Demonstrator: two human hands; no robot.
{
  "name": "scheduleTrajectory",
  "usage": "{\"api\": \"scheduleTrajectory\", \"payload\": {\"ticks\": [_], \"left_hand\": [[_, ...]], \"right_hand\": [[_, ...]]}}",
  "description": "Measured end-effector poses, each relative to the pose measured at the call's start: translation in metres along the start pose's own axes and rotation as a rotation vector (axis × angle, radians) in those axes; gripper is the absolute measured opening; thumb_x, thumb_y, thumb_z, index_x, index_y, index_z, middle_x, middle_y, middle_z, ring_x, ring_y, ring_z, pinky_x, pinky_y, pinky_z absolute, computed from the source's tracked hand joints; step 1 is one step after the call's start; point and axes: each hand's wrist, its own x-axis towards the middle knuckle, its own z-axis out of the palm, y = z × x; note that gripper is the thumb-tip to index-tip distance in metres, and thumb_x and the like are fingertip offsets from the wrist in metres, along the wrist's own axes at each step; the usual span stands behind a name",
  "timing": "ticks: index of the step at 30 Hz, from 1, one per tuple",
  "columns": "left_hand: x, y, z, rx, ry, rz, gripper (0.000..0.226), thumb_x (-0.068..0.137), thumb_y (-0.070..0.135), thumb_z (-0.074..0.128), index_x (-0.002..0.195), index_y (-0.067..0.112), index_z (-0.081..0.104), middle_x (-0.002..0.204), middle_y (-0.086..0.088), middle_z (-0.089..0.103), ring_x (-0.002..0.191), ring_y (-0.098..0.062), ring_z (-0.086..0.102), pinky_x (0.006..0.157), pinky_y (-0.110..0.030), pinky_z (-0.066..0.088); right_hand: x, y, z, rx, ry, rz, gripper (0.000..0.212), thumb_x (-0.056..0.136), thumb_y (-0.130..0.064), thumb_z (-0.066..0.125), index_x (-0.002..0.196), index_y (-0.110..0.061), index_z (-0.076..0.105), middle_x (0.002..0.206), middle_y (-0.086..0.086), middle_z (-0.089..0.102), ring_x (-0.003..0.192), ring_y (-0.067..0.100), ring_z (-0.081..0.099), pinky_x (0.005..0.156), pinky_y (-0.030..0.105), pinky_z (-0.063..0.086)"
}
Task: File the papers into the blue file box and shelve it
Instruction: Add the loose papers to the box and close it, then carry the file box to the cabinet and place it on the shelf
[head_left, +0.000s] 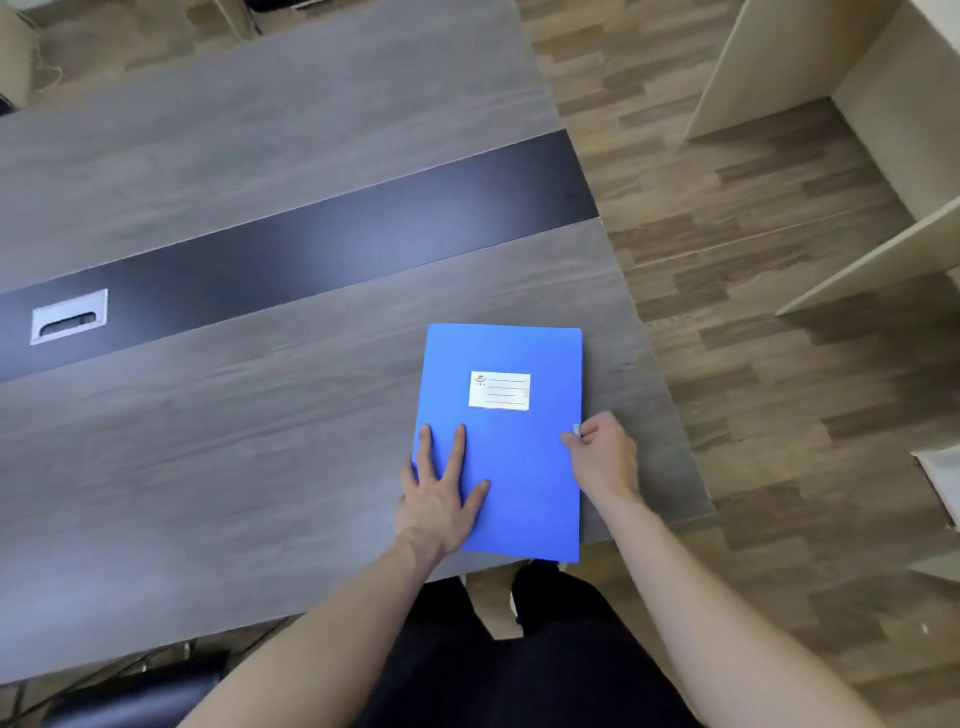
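The blue file box (511, 457) lies flat and closed on the grey table (234, 441), near its front right corner, with a white label (500, 390) on the lid. My left hand (441, 488) rests flat on the lid's left side, fingers spread. My right hand (605, 457) pinches the small clasp at the middle of the box's right edge. No loose papers are in sight.
A dark strip (322, 249) with a metal cable hatch (69, 316) crosses the table. Beige shelving (883, 249) stands to the right across the wood floor. A dark chair (130, 696) sits at the lower left, under the table edge.
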Motion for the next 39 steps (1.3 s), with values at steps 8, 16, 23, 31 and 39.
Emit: {"api": "scheduleTrajectory", "payload": {"ticks": [8, 16, 23, 31, 39], "left_hand": [[0.000, 0.012, 0.005, 0.010, -0.006, -0.066, 0.084, 0.100, 0.069, 0.038, 0.163, 0.049, -0.013, 0.175, 0.000, -0.019, 0.149, -0.042, 0.022, 0.115, -0.052, 0.042], [0.002, 0.004, 0.003, -0.433, 0.235, -0.124, 0.088, 0.092, 0.042, 0.075, 0.166, 0.026, 0.028, 0.168, -0.014, 0.017, 0.149, -0.035, 0.033, 0.119, -0.040, 0.032], [0.017, -0.004, -0.026, -0.846, 0.030, -0.610, 0.074, 0.076, 0.083, 0.061, 0.108, 0.017, 0.067, 0.106, -0.001, 0.073, 0.109, -0.029, 0.068, 0.101, -0.049, 0.055], [0.005, -0.018, -0.072, -1.103, -0.027, -0.266, 0.051, 0.092, 0.059, 0.071, 0.115, 0.015, 0.059, 0.111, -0.002, 0.079, 0.094, -0.022, 0.080, 0.076, -0.043, 0.067], [-0.004, -0.011, -0.146, -1.081, -0.105, 0.084, 0.045, 0.098, 0.051, 0.068, 0.114, 0.009, 0.062, 0.105, -0.001, 0.082, 0.089, -0.020, 0.082, 0.076, -0.041, 0.068]], "right_hand": [[0.018, 0.021, -0.010, 0.132, -0.096, 0.151, 0.038, 0.082, -0.045, 0.085, 0.098, -0.019, 0.064, 0.098, 0.001, 0.075, 0.087, 0.025, 0.074, 0.076, 0.039, 0.061], [0.025, 0.029, -0.008, 0.267, -0.142, 0.201, 0.040, 0.078, -0.046, 0.089, 0.101, -0.018, 0.071, 0.099, 0.000, 0.079, 0.093, 0.024, 0.077, 0.090, 0.048, 0.064], [0.004, 0.019, -0.003, 0.442, -0.046, 0.244, 0.021, 0.091, -0.040, 0.080, 0.090, -0.019, 0.079, 0.090, 0.000, 0.083, 0.085, 0.022, 0.078, 0.076, 0.038, 0.064], [-0.027, -0.008, -0.006, 0.467, 0.009, 0.196, 0.026, 0.098, -0.039, 0.073, 0.107, -0.015, 0.073, 0.100, 0.002, 0.080, 0.081, 0.016, 0.071, 0.063, 0.031, 0.051], [-0.099, -0.044, -0.024, 0.693, 0.076, 0.145, 0.050, 0.103, -0.057, 0.057, 0.118, -0.012, 0.070, 0.107, 0.002, 0.084, 0.096, 0.026, 0.081, 0.085, 0.046, 0.064]]}}
